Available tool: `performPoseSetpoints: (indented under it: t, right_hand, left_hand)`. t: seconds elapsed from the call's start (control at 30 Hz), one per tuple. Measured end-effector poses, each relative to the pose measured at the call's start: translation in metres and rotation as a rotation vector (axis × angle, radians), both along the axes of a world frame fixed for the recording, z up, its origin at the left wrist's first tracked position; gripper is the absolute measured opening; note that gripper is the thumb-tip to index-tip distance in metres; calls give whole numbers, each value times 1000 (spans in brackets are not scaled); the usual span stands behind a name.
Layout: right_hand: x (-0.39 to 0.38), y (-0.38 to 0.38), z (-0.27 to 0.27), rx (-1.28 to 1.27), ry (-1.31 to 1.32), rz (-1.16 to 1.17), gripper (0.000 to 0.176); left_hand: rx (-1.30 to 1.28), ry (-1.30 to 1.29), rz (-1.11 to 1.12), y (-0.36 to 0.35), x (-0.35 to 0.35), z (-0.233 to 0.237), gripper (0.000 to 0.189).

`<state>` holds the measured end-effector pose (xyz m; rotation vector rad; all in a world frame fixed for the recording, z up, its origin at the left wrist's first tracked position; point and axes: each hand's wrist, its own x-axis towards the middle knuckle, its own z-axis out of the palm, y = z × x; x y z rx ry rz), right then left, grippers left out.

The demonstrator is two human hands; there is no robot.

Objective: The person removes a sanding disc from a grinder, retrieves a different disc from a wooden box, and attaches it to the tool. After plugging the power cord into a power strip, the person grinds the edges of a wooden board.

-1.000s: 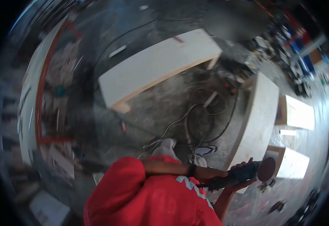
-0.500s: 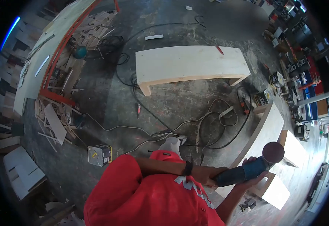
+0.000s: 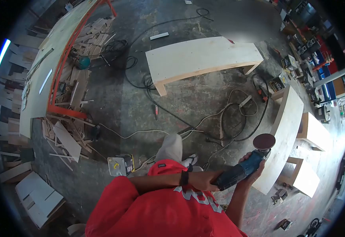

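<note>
A blue angle grinder [image 3: 241,172] with a round reddish-brown disc [image 3: 264,142] is held in front of the red shirt, disc end pointing up and right. My left hand [image 3: 205,181], below a black wristband, is closed around its rear end. My right hand [image 3: 255,173] wraps the front of its body near the head. The disc is close to the edge of a long curved pale wooden piece [image 3: 285,134] in the view; whether they touch is unclear, and they look apart.
Ahead stands a pale wooden bench-like piece [image 3: 204,57]. Smaller wooden frames [image 3: 314,132] lie at the right. Black and white cables [image 3: 233,136] loop over the floor. A boxed item [image 3: 119,166] and wood scraps [image 3: 67,142] are at the left, beside a red-framed table [image 3: 48,79].
Both my hands have moved left with the grinder, and its disc now points more upward. The view has shifted, and a light-coloured trouser leg shows more in front of the shirt.
</note>
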<state>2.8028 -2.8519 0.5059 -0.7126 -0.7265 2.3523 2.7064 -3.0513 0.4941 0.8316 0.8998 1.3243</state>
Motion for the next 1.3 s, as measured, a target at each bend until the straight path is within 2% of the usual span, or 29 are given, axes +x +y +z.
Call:
performPoseSetpoints:
  t: [0.03, 0.1, 0.17, 0.3, 0.37, 0.4, 0.43, 0.5, 0.53, 0.6, 0.63, 0.67, 0.7, 0.8, 0.9, 0.97, 1.03, 1.1, 1.17, 1.3]
  right_hand:
    - [-3, -8, -1, 13, 3, -1, 63]
    - [-18, -25, 0, 36, -146, -188, 57]
    - [-39, -49, 3, 38, -147, -207, 56]
    - [-93, -101, 2, 105, -172, -175, 59]
    - [-127, -137, -6, 121, -184, -160, 59]
    - [-145, -150, -8, 129, -196, -112, 59]
    - [-171, -172, -3, 126, -275, -201, 59]
    - [-223, -213, 11, -58, -273, -285, 58]
    - [-239, -221, 11, -62, -265, -316, 58]
    - [-256, -234, 7, -8, -217, -142, 64]
    - [-264, -238, 8, -2, -212, -191, 64]
    - [-271, -241, 9, 3, -202, -104, 64]
    - [-277, -242, 10, 10, -194, -13, 65]
    - [-300, -242, 2, -76, -209, -61, 64]
    - [-326, -247, 15, -35, -246, -48, 63]
    - [-341, -246, 5, -52, -215, -77, 62]
    - [-357, -244, -3, -179, -240, -129, 60]
    - [-366, -232, -21, -160, -213, -107, 58]
    - [-382, -222, -35, -251, -158, -143, 52]
    - [-401, -205, -51, -314, -108, -205, 51]
  left_hand:
    - [-18, 86, -6, -8, -9, 8, 78]
    - [-23, 169, -3, -27, -32, 20, 76]
    - [-106, 394, 6, -54, -54, 23, 73]
    - [34, 286, 112, -111, -90, -7, 74]
    - [14, 383, 242, -148, -119, -14, 70]
    - [32, 370, 236, -166, -138, -13, 70]
    - [33, 360, 237, -183, -160, -10, 71]
    - [43, 358, 220, -212, -192, -6, 72]
    - [-18, 315, 211, -225, -205, -5, 73]
    - [-67, 281, 142, -246, -224, -4, 74]
    - [-2, 264, 216, -252, -230, -6, 74]
    - [62, 238, 293, -257, -236, -8, 74]
    - [80, 233, 254, -259, -245, -8, 74]
    - [21, 150, 200, -263, -268, -1, 74]
    - [70, 325, 230, -260, -296, 9, 71]
    - [-126, 35, 141, -258, -316, 24, 72]
    - [-130, 97, 126, -254, -332, 12, 71]
    - [-137, 166, 115, -244, -350, 4, 70]
    - [-180, 186, 67, -232, -371, 1, 68]
    - [-244, 321, 8, -211, -401, -11, 68]
